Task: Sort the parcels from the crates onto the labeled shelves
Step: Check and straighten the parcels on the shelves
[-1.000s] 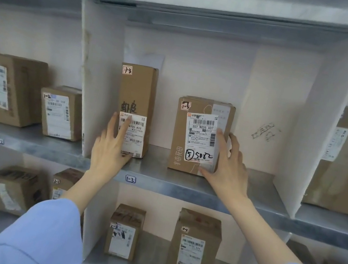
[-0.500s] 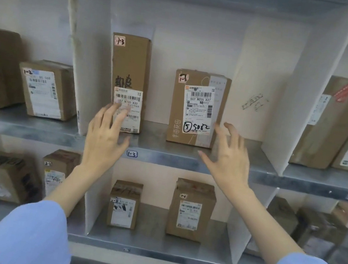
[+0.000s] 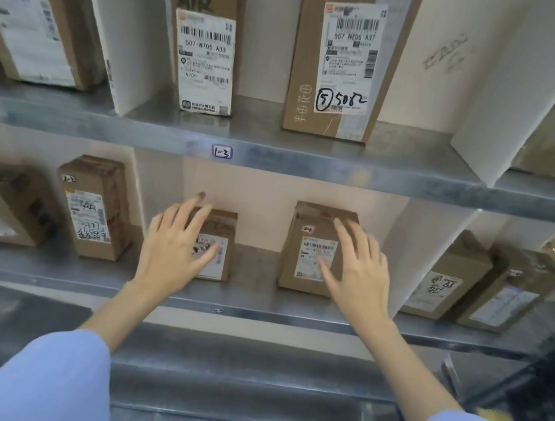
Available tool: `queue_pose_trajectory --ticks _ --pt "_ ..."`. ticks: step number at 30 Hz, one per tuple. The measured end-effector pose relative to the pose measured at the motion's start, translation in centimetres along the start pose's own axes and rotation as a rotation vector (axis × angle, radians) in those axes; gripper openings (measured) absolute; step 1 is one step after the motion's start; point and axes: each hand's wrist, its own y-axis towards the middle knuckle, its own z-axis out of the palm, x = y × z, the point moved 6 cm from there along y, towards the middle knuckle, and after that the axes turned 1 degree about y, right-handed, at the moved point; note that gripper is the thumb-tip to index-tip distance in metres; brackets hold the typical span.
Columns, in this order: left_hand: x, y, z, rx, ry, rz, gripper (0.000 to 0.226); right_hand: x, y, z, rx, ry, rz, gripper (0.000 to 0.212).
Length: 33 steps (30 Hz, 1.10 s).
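Two stiff, probably light boxes: short brown cardboard parcel (image 3: pixel 226 231) left, taller brown cardboard parcel (image 3: pixel 310 249) right; grasp opposite sides; left hand (image 3: pixel 172 251) and right hand (image 3: pixel 361 283) hover spread, empty.

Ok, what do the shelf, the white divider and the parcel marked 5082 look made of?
Shelf: probably sheet metal, dull grey with a mottled sheen. White divider: flat matte board, maybe foam or plastic; I cannot tell which. Parcel marked 5082: brown cardboard, matte, with folded edges, a paper label and a tape strip.
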Motion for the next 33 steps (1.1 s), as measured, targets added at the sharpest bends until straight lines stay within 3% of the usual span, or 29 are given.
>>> queue_pose_trajectory --ticks 6,11,19,27,33 --pt "2.0 -1.5 7.9 0.247 0.005 -0.117 0.079 -3.8 -2.2 5.8 0.134 -0.042 0.1 0.089" --pt "3.6 -1.3 12.2 0.309 -0.002 -0.14 0.098 -5.9 -2.6 9.8 0.121 0.032 0.138 0.101" --pt "4.9 -1.6 15.7 0.244 -0.078 -0.204 0.099 -6.7 -2.3 13.0 0.055 0.082 0.159 0.126" --pt "4.5 -1.3 16.3 0.101 -0.091 -0.213 0.084 -7.2 -1.9 14.1 0.019 0.128 0.082 0.119" --pt "4.6 -1.1 16.4 0.11 -0.065 -0.203 0.085 -6.9 -1.9 14.2 0.048 0.109 0.095 0.119"
